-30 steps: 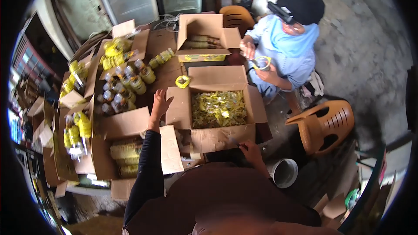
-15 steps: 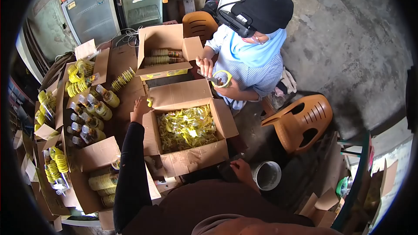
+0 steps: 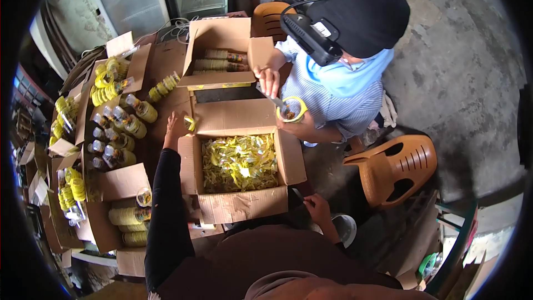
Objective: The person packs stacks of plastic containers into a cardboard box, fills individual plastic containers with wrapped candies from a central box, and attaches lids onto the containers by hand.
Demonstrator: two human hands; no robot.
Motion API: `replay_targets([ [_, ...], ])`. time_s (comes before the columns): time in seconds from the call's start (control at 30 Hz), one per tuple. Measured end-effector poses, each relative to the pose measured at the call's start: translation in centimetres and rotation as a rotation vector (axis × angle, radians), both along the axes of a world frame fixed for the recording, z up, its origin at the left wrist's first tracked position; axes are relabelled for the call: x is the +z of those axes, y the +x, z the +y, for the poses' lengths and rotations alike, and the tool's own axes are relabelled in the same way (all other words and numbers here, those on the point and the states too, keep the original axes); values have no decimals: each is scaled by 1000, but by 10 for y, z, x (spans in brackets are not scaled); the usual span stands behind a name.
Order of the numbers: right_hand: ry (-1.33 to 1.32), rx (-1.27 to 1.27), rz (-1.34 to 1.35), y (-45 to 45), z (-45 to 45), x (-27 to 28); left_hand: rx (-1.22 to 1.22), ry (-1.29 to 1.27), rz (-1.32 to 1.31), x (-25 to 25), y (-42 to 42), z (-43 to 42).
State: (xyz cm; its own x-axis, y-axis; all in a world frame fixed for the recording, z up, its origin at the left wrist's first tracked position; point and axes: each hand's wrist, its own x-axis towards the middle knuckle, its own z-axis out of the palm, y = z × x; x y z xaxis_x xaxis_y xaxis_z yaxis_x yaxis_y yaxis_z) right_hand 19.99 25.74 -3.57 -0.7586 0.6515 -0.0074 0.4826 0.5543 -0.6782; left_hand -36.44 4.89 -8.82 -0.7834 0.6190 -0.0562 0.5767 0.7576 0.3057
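Note:
My left hand [image 3: 175, 128] reaches over the brown table, its fingers stretched out. Beside its thumb, near the corner of an open carton [image 3: 241, 199], lies a small yellow packet [image 3: 190, 123]. That carton is filled with a heap of crumpled yellow and clear plastic wrappers [image 3: 239, 161]. At the carton's near right side, low by my body, my right hand [image 3: 317, 209] is closed around a thin flat blade, like a knife [image 3: 298, 193]. Left of my left hand stand several clear bottles with yellow lower parts [image 3: 133, 125].
Across the carton, a co-worker [image 3: 338, 89] holds a yellow-rimmed cup [image 3: 291, 110] and a flat blade. Another carton [image 3: 219, 80] holds stacked yellow-rimmed cups. More cartons [image 3: 119, 183] line the left. An orange chair [image 3: 397, 169] and a pale bucket [image 3: 345, 229] stand right.
My view has shifted a little. My left hand has drawn slightly away from the yellow packet. The blade in my right hand shows more plainly. The co-worker's blade has dipped into the cup.

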Motion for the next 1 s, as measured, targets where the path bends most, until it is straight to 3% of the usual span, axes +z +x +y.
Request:
replay_targets([
  [0.3, -61, 62, 36, -16, 1, -3, -96, 48, 118, 25, 0, -15],
  [0.37, -60, 58, 52, -21, -9, -2, -127, 252, 447, 32, 0, -22],
  [0.43, -51, 55, 75, -27, -19, 1, -115, 354, 291, 84, 13, -28],
  [0.5, -36, 41, 78, -31, -27, 5, -135, 429, 357, 122, 30, -37],
  [0.67, -119, 58, 77, -36, -61, 5, -252, 562, 165, 155, 63, -67],
  [0.93, -163, 94, 106, -50, -103, -17, -346, 664, -365, 119, 148, -78],
  [1.0, -150, 104, 115, -55, -112, -16, -377, 556, -260, 111, 156, -84],
])
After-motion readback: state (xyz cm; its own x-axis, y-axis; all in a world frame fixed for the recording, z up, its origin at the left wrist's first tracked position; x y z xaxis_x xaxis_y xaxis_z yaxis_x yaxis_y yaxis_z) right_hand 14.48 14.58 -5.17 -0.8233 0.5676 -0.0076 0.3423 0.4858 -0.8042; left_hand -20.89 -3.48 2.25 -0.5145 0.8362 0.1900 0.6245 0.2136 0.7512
